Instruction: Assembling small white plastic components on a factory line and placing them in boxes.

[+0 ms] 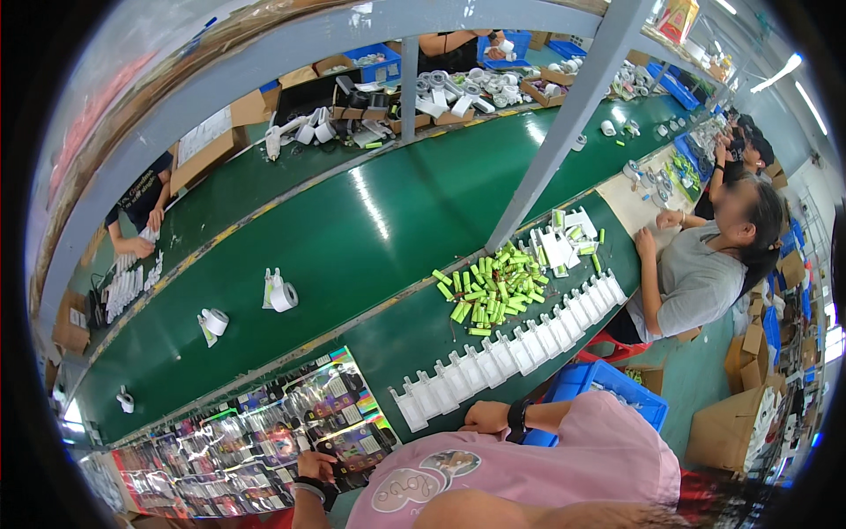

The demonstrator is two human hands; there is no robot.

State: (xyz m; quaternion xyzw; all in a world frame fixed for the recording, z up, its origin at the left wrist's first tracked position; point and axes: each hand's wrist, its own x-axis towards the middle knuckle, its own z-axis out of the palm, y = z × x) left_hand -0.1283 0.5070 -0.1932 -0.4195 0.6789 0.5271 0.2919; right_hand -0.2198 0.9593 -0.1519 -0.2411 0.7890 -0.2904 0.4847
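Note:
At the near bench edge, my left hand [317, 466] rests by the colourful printed sheets [264, 441], its fingers stretched out and holding nothing visible. A dark band circles that wrist. My right hand [487, 417] lies at the bench edge, fingers curled in, with a black watch [516, 421] on the wrist. No object shows in it. Just beyond it, a long curved row of white plastic holders [476, 370] stands side by side. Behind the row is a loose heap of green battery cells [498, 286]. More white plastic parts [564, 242] lie to its right, mixed with cells.
A green conveyor belt [335, 220] runs across beyond a metal post [564, 123], carrying small white devices [280, 294]. A co-worker in grey [696, 273] sits at the right. A blue crate [608, 388] stands by my right arm. Another person's hands [141, 242] work at the far left.

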